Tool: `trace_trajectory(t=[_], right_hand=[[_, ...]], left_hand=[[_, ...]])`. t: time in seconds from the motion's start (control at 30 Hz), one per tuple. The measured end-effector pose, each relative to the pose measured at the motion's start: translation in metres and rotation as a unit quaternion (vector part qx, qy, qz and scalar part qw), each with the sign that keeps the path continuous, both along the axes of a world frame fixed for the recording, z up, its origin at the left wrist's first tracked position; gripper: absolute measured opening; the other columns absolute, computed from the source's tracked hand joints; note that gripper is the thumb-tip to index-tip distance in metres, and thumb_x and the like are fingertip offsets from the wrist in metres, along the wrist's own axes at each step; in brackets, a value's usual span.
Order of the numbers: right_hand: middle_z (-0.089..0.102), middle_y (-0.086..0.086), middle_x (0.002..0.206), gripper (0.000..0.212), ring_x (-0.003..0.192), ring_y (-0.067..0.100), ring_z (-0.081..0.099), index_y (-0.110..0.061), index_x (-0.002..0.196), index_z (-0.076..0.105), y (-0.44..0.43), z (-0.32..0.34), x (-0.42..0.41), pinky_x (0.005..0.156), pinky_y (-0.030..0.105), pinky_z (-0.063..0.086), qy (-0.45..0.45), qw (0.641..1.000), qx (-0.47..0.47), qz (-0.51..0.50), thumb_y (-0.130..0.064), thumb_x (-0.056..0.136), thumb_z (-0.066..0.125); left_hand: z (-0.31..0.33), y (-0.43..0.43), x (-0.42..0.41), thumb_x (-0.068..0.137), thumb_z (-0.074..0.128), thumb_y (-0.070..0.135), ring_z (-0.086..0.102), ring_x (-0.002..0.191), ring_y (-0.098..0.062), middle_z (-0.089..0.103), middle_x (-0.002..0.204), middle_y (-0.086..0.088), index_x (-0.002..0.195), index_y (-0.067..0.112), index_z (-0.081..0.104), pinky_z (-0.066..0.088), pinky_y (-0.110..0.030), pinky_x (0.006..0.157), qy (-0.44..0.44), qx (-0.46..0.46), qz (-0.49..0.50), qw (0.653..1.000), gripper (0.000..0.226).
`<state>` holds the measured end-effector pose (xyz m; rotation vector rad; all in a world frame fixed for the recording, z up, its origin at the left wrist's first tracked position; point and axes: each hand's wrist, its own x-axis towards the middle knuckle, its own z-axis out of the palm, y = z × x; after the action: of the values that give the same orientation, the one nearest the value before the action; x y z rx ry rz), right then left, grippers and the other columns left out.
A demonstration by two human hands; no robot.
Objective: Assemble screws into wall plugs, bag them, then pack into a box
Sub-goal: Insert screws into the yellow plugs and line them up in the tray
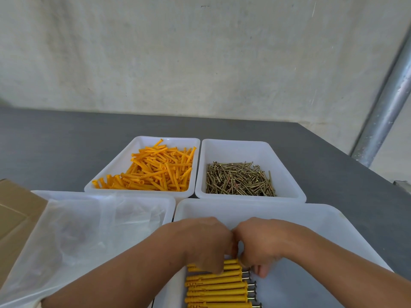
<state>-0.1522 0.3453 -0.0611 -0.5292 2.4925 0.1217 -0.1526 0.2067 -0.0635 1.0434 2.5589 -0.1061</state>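
Over the near right white tray, my left hand and my right hand meet, fingers curled down together on an orange wall plug at the top of a row. Several assembled plugs with screws lie side by side in that tray below my hands, screw heads pointing right. What my fingertips pinch is partly hidden. At the back stand a tray of loose orange plugs and a tray of brass screws.
A white tray holding clear plastic bags sits at the near left. A cardboard box shows at the left edge. The trays rest on a dark grey table against a pale wall, with a metal pole at the right.
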Motion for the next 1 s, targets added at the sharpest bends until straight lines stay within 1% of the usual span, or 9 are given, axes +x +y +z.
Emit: trace_trajectory(t=[0.1,0.17,0.27,0.37,0.53,0.7,0.8,0.93,1.0], right_hand=[[0.068,0.003,0.075,0.031,0.066,0.014,0.054,-0.011,0.119,0.064,0.001,-0.001,-0.002,0.052,0.020,0.041,0.012,1.000,0.020,-0.004,-0.013,0.089,0.057],[0.069,0.001,0.075,0.030,0.060,0.011,0.058,-0.018,0.120,0.062,0.005,0.000,-0.003,0.054,0.016,0.042,0.005,0.999,-0.024,-0.042,-0.019,0.091,0.055],[0.075,0.002,0.083,0.018,0.060,0.010,0.066,-0.023,0.104,0.066,0.011,0.006,-0.005,0.052,0.014,0.046,0.018,0.991,-0.112,-0.069,-0.029,0.092,0.054],[0.066,-0.014,0.074,0.015,0.062,-0.002,0.061,-0.027,0.081,0.067,0.014,0.013,-0.009,0.053,0.011,0.040,0.142,0.966,-0.209,-0.058,-0.035,0.090,0.058],[0.060,-0.013,0.071,0.022,0.067,0.000,0.053,-0.027,0.075,0.062,0.024,0.014,-0.030,0.055,0.017,0.035,0.323,0.886,-0.311,-0.118,-0.037,0.092,0.056],[0.052,-0.014,0.084,0.027,0.081,0.007,0.053,-0.030,0.077,0.054,0.042,-0.008,-0.046,0.068,0.029,0.044,0.311,0.903,-0.252,-0.155,-0.033,0.100,0.040],[0.049,-0.012,0.077,0.037,0.077,0.012,0.053,-0.030,0.068,0.046,0.044,-0.013,-0.052,0.066,0.032,0.043,0.280,0.917,-0.240,-0.152,-0.033,0.102,0.031],[0.057,-0.008,0.095,0.040,0.087,0.014,0.056,-0.026,0.092,0.058,0.039,-0.014,-0.057,0.073,0.032,0.043,0.273,0.935,-0.176,-0.143,-0.037,0.102,0.021],[0.059,-0.006,0.091,0.045,0.087,0.016,0.057,-0.023,0.089,0.058,0.038,-0.013,-0.060,0.075,0.033,0.044,0.260,0.941,-0.164,-0.143,-0.041,0.102,0.018]], left_hand=[[0.006,-0.003,-0.002,0.088,0.052,0.014,0.061,0.102,-0.019,0.070,0.111,0.001,0.114,0.022,0.069,0.045,-0.021,0.086,0.069,0.083,0.017,0.994,0.032],[0.013,-0.006,-0.005,0.085,0.050,0.010,0.062,0.097,-0.012,0.071,0.105,0.005,0.106,0.026,0.072,0.044,-0.015,0.081,0.127,0.168,0.060,0.976,0.034],[0.024,-0.015,-0.017,0.083,0.050,0.009,0.060,0.079,-0.006,0.073,0.093,0.007,0.098,0.024,0.073,0.043,-0.014,0.073,0.210,0.296,0.156,0.919,0.032],[0.028,-0.033,-0.033,0.084,0.049,0.009,0.056,0.073,-0.010,0.072,0.087,0.006,0.095,0.024,0.073,0.042,-0.019,0.069,0.262,0.352,0.279,0.854,0.030],[0.012,-0.069,-0.058,0.092,0.047,0.021,0.055,0.086,-0.021,0.068,0.098,-0.005,0.089,0.018,0.067,0.043,-0.028,0.072,0.250,0.245,0.404,0.845,0.020],[-0.003,-0.079,-0.061,0.096,0.034,0.049,0.052,0.109,-0.031,0.061,0.113,-0.007,0.086,0.028,0.057,0.044,-0.044,0.095,0.202,0.120,0.461,0.856,0.033],[-0.004,-0.077,-0.061,0.097,0.028,0.054,0.052,0.109,-0.029,0.062,0.112,-0.005,0.085,0.029,0.055,0.041,-0.044,0.097,0.189,0.114,0.465,0.857,0.038],[-0.003,-0.073,-0.060,0.099,0.026,0.053,0.055,0.106,-0.027,0.061,0.106,-0.003,0.084,0.029,0.055,0.041,-0.045,0.097,0.180,0.117,0.460,0.862,0.041],[-0.002,-0.073,-0.060,0.100,0.028,0.051,0.055,0.102,-0.026,0.059,0.100,-0.002,0.083,0.026,0.056,0.042,-0.046,0.097,0.184,0.125,0.459,0.860,0.041]])
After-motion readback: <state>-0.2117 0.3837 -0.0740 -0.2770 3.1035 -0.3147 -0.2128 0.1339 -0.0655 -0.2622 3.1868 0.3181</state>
